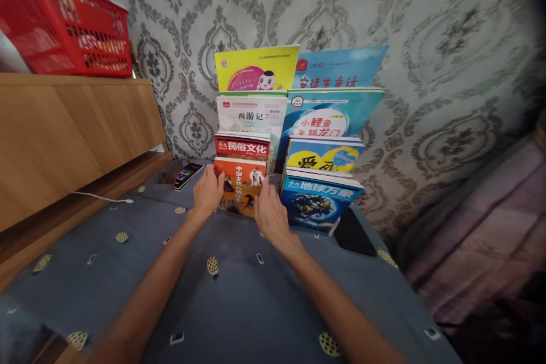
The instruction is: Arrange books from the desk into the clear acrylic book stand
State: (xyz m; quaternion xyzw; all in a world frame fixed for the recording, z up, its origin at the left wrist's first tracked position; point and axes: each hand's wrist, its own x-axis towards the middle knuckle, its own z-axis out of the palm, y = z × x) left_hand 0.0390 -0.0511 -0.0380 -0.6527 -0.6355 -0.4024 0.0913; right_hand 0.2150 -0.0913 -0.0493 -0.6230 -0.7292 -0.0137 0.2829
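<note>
Holding orange book [239, 182]; left hand [207, 191], right hand [272, 211]

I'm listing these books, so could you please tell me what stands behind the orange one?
Behind the orange book, in order, show the upper parts of a red book, a white book and a yellow book. Their lower parts are mostly covered.

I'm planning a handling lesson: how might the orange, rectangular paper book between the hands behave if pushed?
The orange, rectangular paper book would probably tip easily, since it stands upright. It looks flat and unbent, so may stay fairly stiff. Pushed backward, it would likely meet the red paper book behind.
</note>
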